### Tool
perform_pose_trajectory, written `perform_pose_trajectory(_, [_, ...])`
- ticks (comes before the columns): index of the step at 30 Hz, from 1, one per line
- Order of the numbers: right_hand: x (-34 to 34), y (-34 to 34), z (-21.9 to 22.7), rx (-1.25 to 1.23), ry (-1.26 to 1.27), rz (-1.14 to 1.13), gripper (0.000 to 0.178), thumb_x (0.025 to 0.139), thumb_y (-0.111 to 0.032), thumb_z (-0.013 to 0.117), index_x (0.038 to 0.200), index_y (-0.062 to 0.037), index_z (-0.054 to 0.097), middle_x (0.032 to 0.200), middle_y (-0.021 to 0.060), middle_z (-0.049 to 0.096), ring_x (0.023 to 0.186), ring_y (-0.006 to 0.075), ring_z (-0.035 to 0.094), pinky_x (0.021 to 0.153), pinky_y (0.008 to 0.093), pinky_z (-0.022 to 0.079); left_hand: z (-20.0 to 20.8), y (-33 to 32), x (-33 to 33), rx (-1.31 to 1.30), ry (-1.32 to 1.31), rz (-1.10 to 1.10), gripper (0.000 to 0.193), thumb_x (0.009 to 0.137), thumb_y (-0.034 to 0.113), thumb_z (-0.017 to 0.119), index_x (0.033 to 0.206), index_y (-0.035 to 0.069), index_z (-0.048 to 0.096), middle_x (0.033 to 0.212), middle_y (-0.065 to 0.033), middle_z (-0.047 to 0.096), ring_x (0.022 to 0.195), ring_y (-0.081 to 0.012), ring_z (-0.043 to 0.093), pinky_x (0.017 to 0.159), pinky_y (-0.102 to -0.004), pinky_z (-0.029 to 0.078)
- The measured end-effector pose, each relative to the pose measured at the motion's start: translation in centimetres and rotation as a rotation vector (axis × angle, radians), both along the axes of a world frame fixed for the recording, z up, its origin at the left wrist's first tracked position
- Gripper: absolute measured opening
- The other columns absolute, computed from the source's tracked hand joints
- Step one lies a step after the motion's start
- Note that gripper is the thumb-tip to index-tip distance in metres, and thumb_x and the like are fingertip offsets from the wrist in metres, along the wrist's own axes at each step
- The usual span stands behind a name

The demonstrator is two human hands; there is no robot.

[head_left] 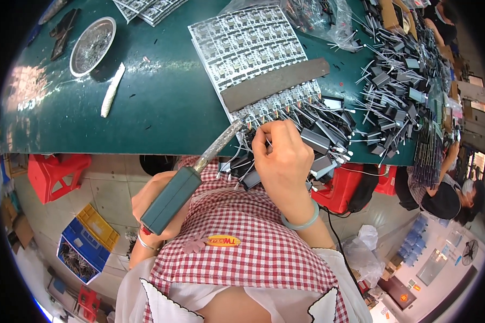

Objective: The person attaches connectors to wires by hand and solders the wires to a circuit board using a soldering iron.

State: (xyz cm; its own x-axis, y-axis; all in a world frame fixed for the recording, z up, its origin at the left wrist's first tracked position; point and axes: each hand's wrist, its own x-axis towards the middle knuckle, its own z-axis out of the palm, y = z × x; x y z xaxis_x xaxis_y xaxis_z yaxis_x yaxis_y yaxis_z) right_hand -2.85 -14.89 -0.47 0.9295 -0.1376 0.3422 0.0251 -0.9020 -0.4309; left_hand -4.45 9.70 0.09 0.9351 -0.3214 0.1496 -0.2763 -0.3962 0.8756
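My left hand (144, 200) is wrapped round the green handle of a soldering iron (173, 198). The iron's metal shaft slants up to the near edge of a circuit board panel (248, 40), its tip among the solder joints. My right hand (284, 156) is closed in a pinch beside that tip, at the thin wires; the fingertips hide most of the wire between them. Black rectangular parts with white leads (315, 141) hang along the panel's near edge and lie under my right hand. A flat grey-brown bar (275, 83) lies across the panel.
A large heap of black wired parts (396, 81) covers the table's right side. On the left are a metal bowl (93, 47) and a white stick (113, 90). More panels (153, 9) lie at the back. Red stools (56, 175) stand below; a person (447, 199) sits at right.
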Motion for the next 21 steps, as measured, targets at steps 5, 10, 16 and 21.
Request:
perform_pose_trajectory(5, [0.0, 0.0, 0.1, 0.012, 0.011, 0.013, 0.016, 0.08, -0.001, 0.073, 0.083, -0.0044, 0.058, 0.075, 0.0092, 0.057, 0.051, 0.0257, 0.061, 0.044, 0.0346, 0.047, -0.2, -0.4, 0.3, -0.002, -0.012, -0.02, 0.029, 0.074, 0.004, 0.076, 0.1, -0.006, 0.069, 0.095, -0.0172, 0.07, 0.077, -0.0267, 0.07, 0.067, -0.0328, 0.053])
perform_pose_trajectory(10, [0.1, 0.0, 0.1, 0.002, -0.001, 0.027, 0.016, 0.08, -0.001, 0.072, 0.083, -0.0043, 0.057, 0.076, 0.009, 0.057, 0.051, 0.0253, 0.061, 0.043, 0.0341, 0.047, -0.3, -0.8, 0.4, -0.012, -0.02, -0.041, 0.026, 0.073, 0.001, 0.076, 0.097, -0.006, 0.069, 0.093, -0.0173, 0.07, 0.074, -0.0268, 0.07, 0.064, -0.0325, 0.054])
perform_pose_trajectory(16, [0.0, 0.0, 0.1, -0.021, 0.012, 0.02, 0.015, 0.082, -0.003, 0.072, 0.082, -0.0045, 0.057, 0.076, 0.0091, 0.056, 0.05, 0.0249, 0.061, 0.043, 0.0338, 0.047, -0.4, -1.2, 0.4, 0.003, -0.035, -0.047, 0.022, 0.074, 0.001, 0.077, 0.093, -0.006, 0.069, 0.09, -0.0175, 0.069, 0.073, -0.0267, 0.07, 0.062, -0.0319, 0.053])
perform_pose_trajectory(21, [0.0, -0.1, 0.0, -0.021, 0.011, 0.021, 0.015, 0.083, -0.003, 0.071, 0.081, -0.0045, 0.056, 0.075, 0.0092, 0.056, 0.05, 0.0246, 0.061, 0.042, 0.0339, 0.046, -0.5, -1.4, 0.5, 0.02, -0.102, -0.056, 0.02, 0.072, -0.001, 0.077, 0.088, -0.006, 0.067, 0.086, -0.0172, 0.068, 0.069, -0.0266, 0.068, 0.058, -0.0316, 0.052])
